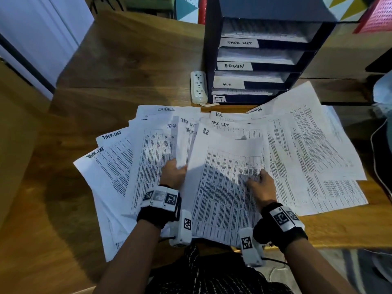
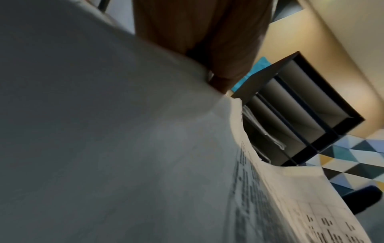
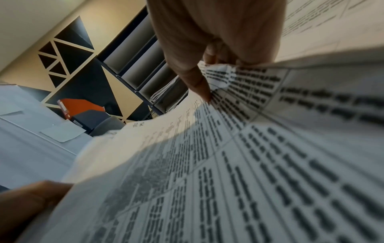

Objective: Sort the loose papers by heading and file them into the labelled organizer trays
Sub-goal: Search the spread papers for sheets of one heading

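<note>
Loose printed papers (image 1: 148,158) lie fanned over the wooden desk (image 1: 127,66), headed TASK LIST, H.R. and Admin. My left hand (image 1: 174,174) grips the lower edge of some raised TASK LIST sheets (image 1: 184,143); in the left wrist view a sheet (image 2: 104,131) hides most of the fingers (image 2: 218,49). My right hand (image 1: 261,183) pinches the H.R. sheet (image 1: 224,166), bunching the paper (image 3: 220,72) under the thumb (image 3: 197,85). The dark organizer (image 1: 214,60) stands behind, with trays labelled TASK LIST (image 1: 239,43), ADMIN (image 1: 234,66), H.R (image 1: 227,84) and I.T. (image 1: 219,99), each holding papers.
A white power strip (image 1: 199,87) lies left of the organizer. More sheets (image 1: 314,141) spread to the right, near a white cable (image 1: 376,166). A red perforated bin (image 1: 379,15) sits at the back right. The desk's near edge runs beside my wrists.
</note>
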### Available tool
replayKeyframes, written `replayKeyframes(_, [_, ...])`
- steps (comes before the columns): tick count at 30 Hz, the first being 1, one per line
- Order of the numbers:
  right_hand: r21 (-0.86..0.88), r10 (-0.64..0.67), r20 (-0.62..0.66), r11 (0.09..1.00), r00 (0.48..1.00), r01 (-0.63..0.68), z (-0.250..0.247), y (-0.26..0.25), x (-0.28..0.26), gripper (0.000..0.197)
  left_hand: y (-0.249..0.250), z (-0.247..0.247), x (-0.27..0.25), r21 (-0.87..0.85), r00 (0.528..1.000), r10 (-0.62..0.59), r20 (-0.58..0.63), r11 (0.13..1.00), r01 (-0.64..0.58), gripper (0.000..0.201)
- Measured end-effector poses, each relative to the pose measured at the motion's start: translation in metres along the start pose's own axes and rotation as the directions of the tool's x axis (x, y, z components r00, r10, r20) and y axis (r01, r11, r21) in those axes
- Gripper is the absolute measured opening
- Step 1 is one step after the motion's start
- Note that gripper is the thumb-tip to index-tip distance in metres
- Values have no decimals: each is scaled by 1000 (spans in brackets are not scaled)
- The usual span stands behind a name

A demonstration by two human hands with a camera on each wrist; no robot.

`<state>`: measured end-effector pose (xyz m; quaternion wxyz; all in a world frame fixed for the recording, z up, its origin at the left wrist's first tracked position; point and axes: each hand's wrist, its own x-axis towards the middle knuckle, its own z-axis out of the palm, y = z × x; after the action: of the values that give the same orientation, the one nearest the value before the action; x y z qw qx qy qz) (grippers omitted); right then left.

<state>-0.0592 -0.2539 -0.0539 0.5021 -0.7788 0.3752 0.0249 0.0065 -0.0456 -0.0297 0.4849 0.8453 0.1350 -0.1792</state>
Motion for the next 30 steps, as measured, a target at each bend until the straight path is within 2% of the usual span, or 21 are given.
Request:
replayKeyframes(3, [-36, -26, 15, 999, 1000, 26, -4, 1, 3, 18, 28, -12, -1, -45, 993, 12, -119, 999, -17, 29])
replayKeyframes(7, [-133, -98, -22, 987, 995, 95, -9, -2, 5, 28, 71, -57, 8, -83, 932, 127, -338, 983, -164, 34])
replayKeyframes(9, [-226, -119, -62, 969, 991, 102, -11, -6, 5, 23, 83, -79, 12, -158, 904, 96, -417, 972, -176, 41])
replayKeyframes(10, [-257, -99, -83, 964, 992, 74, -11, -9, 4, 29, 85, -88, 14, -186, 894, 64, -444, 969, -162, 45])
replayKeyframes(12, [-411, -109, -125, 910, 986, 48, -10, -16, 2, 58, 83, -105, 15, -222, 869, 6, -496, 966, -133, 49])
replayKeyframes(14, [-475, -216, -134, 871, 967, 129, -8, -32, -3, 76, 83, -120, 10, -251, 840, -9, -542, 956, -151, 50])
replayKeyframes(15, [-417, -271, -101, 885, 957, 207, -7, -44, -7, 76, 83, -126, 7, -259, 825, 5, -565, 948, -183, 50])
replayKeyframes(17, [-96, -326, 42, 940, 944, 329, -5, -73, -18, 60, 87, -133, -2, -260, 800, 54, -598, 931, -258, 50])
replayKeyframes(19, [206, -351, 271, 931, 896, 303, -1, -102, -28, 40, 91, -133, -4, -270, 783, 120, -610, 898, -348, 50])
replayKeyframes(20, [275, -358, 357, 923, 863, 269, 2, -113, -29, 40, 93, -128, -3, -289, 799, 140, -584, 884, -367, 47])
replayKeyframes(21, [307, -368, 423, 918, 828, 251, 6, -121, -30, 40, 91, -121, 0, -336, 839, 138, -526, 873, -354, 42])
replayKeyframes(23, [367, -385, 452, 902, 805, 226, 13, -132, -33, 31, 82, -104, 6, -393, 906, 145, -396, 865, -311, 32])
replayKeyframes(25, [500, -365, 420, 857, 831, 124, 16, -134, -33, 24, 71, -86, 7, -295, 941, 161, -297, 922, -251, 25])
replayKeyframes(28, [634, -265, 426, 770, 865, -76, 8, -121, -25, 58, 52, -64, 8, -104, 955, 138, -262, 980, -170, 13])
replayKeyframes(29, [585, -246, 428, 809, 869, -59, 7, -115, -21, 62, 44, -57, 11, -78, 964, 135, -230, 985, -157, 15])
replayKeyframes(30, [480, -248, 432, 877, 867, 12, 8, -109, -19, 56, 38, -52, 13, -80, 973, 140, -186, 984, -157, 19])
